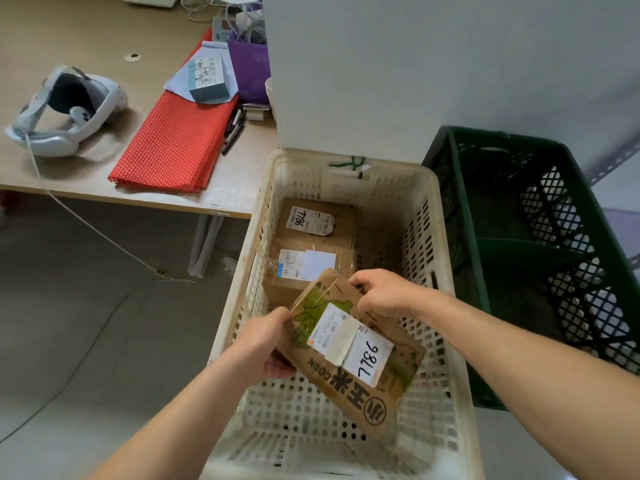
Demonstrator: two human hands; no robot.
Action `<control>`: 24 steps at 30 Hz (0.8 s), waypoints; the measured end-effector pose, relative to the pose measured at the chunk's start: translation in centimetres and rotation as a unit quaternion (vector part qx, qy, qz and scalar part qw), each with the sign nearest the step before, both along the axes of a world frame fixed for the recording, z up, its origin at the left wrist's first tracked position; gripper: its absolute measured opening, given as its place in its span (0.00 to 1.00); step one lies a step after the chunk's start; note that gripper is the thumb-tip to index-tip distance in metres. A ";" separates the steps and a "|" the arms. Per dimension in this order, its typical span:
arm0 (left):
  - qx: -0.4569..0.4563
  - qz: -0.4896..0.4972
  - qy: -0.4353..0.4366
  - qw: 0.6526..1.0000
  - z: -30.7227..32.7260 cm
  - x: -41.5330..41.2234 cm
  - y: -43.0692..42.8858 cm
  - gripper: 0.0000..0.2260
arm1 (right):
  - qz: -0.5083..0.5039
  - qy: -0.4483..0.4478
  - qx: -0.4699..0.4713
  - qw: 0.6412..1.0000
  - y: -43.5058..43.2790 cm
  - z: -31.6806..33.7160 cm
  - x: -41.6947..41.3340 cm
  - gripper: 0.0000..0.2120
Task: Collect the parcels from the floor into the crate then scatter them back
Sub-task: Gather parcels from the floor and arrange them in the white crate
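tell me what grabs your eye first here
The left hand and right hand grip a cardboard box marked 7786, tilted over the near part of a white crate. A second box and a third box lie at the crate's far end. On the desk to the left sit a red mat and a white headset.

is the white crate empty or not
Not empty: the white crate holds a far parcel and a near parcel; left hand and right hand grip the corn box over it.
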State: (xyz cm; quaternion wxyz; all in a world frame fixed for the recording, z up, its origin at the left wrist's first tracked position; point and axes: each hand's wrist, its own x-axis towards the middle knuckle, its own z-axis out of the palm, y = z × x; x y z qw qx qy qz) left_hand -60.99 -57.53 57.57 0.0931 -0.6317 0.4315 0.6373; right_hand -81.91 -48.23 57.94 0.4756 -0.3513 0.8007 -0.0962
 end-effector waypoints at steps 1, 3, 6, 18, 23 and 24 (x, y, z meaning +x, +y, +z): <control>0.011 0.005 -0.009 1.000 -0.7 0.3 0.5 0.15 | 0.019 -0.001 0.005 1.000 0.0 -0.7 0.4 0.29; 0.030 0.025 -0.015 0.999 -2.2 0.9 1.4 0.15 | 0.035 0.003 0.010 0.999 0.1 -2.3 1.3 0.24; 0.054 0.048 -0.021 0.997 -4.3 1.8 2.1 0.17 | 0.045 0.002 0.013 0.999 -0.3 -4.3 2.4 0.21; 0.083 0.111 -0.042 0.989 -8.8 2.5 1.9 0.14 | -0.093 -0.087 -0.036 0.991 -1.8 -10.3 6.6 0.33; 0.041 0.080 -0.100 0.991 -10.2 2.3 1.2 0.22 | -0.218 0.025 -0.007 0.976 0.9 -11.5 5.5 0.31; 0.034 0.077 -0.103 0.991 -10.7 2.3 1.2 0.23 | -0.243 0.023 0.016 0.970 1.3 -11.6 5.3 0.32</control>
